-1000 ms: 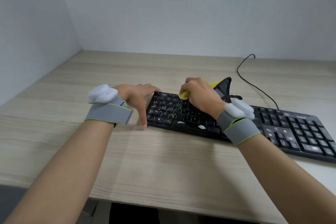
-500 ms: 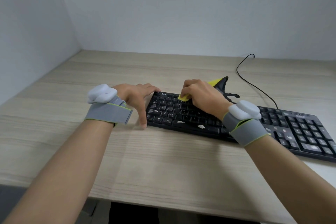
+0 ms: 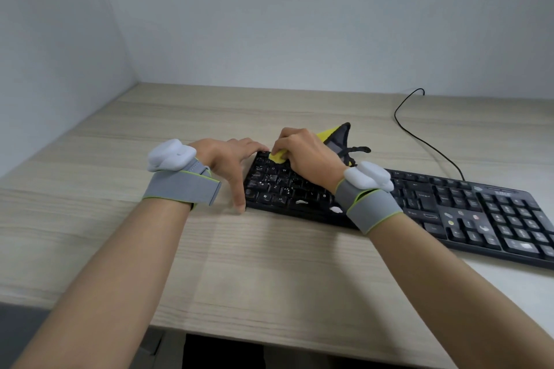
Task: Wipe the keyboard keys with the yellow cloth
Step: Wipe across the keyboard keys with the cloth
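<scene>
A black keyboard [image 3: 449,204] lies across the wooden desk, with white smudges on several keys. My right hand [image 3: 305,153] grips the yellow cloth [image 3: 277,156] and presses it on the keys at the keyboard's far left corner. A yellow and dark grey part of the cloth [image 3: 335,136] sticks up behind that hand. My left hand [image 3: 227,162] rests against the keyboard's left end, fingers along the far corner and thumb down the near side. Both wrists wear grey straps with white pods.
The keyboard's black cable [image 3: 419,135] loops over the desk toward the back wall. The desk [image 3: 120,219] meets walls at the left and back. Its front edge runs below my forearms.
My right hand has slid the cloth leftward along the upper key rows to the keyboard's far left corner. My left hand has stayed at the keyboard's left end.
</scene>
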Motion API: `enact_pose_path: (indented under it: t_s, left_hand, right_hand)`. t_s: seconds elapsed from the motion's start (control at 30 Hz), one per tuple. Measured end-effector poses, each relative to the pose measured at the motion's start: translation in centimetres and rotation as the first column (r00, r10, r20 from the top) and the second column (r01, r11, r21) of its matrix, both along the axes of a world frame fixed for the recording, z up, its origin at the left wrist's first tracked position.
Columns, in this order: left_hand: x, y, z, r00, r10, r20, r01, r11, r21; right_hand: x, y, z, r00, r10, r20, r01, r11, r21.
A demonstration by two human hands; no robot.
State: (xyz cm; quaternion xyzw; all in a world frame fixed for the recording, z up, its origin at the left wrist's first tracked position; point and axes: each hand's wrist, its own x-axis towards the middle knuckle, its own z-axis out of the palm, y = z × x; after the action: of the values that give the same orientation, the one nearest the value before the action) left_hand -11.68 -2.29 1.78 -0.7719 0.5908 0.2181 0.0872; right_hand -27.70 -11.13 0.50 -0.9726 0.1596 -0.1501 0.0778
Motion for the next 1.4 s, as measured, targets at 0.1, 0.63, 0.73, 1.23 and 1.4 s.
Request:
enact_pose_path:
  t_s: [0.1, 0.63, 0.73, 1.23, 1.4]
  left_hand:
    - [0.0, 0.1, -0.1, 1.000, -0.003, -0.013, 0.002, 1.000, -0.006]
    - [-0.3, 0.1, 0.2, 1.000, 0.002, -0.018, -0.002, 1.000, -0.005]
    - [-0.3, 0.2, 0.3, 1.000, 0.004, -0.016, -0.004, 1.000, 0.001]
    - [-0.2, 0.1, 0.0, 1.000, -0.006, -0.015, 0.006, 1.000, -0.006]
    - [-0.2, 0.0, 0.0, 1.000, -0.001, -0.018, 0.001, 1.000, 0.001]
  right_hand:
    - [-1.1, -0.7, 0.1, 1.000, 0.000, -0.012, 0.001, 0.999, 0.043]
    - [-3.2, -1.2, 0.7, 0.996, -0.088, 0.003, 0.087, 0.990, 0.107]
    - [-1.3, -0.2, 0.3, 0.998, -0.061, 0.011, 0.060, 0.994, 0.088]
    - [-5.3, -1.7, 0.9, 0.996, -0.067, -0.061, 0.073, 0.993, 0.097]
    - [-5.0, -0.4, 0.3, 0.993, -0.116, 0.033, 0.113, 0.990, 0.080]
